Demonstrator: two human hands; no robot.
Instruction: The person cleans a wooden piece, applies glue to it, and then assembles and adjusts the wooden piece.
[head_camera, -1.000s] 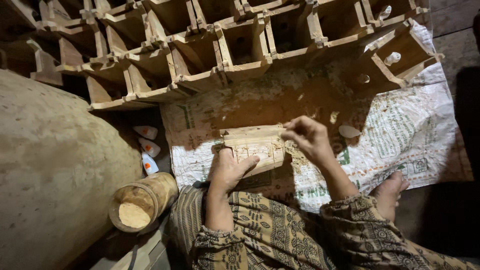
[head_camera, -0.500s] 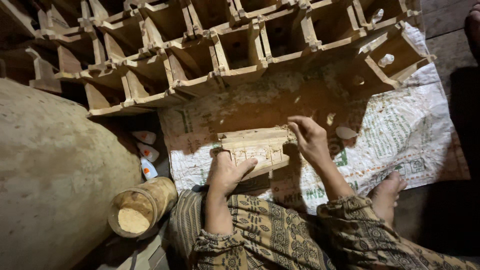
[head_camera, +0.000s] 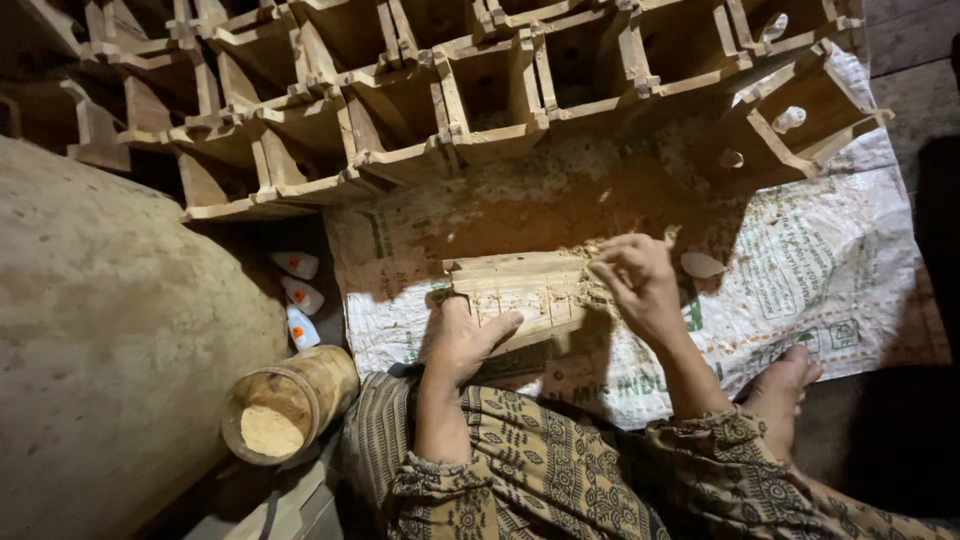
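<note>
Currently both hands on a flat pale wooden block (head_camera: 520, 292) lying on a printed white woven sack (head_camera: 830, 270) spread on the floor.
Left hand (head_camera: 462, 340) rests flat on the block's near-left corner, fingers together, thumb out along the near edge. Right hand (head_camera: 640, 285) is at the block's right end, fingers curled, tips bunched on crumbly sawdust-like material; can't tell if it's pinching anything. Far side: row of open wooden box frames (head_camera: 480, 90). Left, near: round jar of pale powder (head_camera: 280, 405), three small white bottles with orange marks (head_camera: 298, 295), large rounded clay-coloured mass (head_camera: 110, 340). Bare foot (head_camera: 785, 385) on the sack, near right.
</note>
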